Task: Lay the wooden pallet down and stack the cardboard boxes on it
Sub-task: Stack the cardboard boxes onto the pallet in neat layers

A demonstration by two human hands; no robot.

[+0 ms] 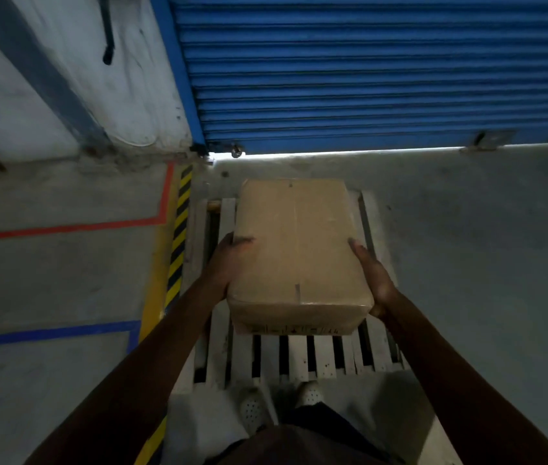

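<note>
A taped brown cardboard box [296, 250] is held over the pale wooden pallet [303, 359], which lies flat on the concrete floor in front of my feet. My left hand [230, 263] holds the box's left side, thumb curled over its top edge. My right hand [375, 276] presses flat against the right side, fingers straight, the palm near the box's near corner. Whether the box touches the slats is hidden by the box itself. No other box shows on the pallet.
A blue roller shutter [366, 72] stands just behind the pallet, light showing under it. Yellow-black hazard tape [178, 236] runs along the pallet's left side, with red and blue floor lines [64, 226] further left. Bare concrete floor [484, 246] lies to the right.
</note>
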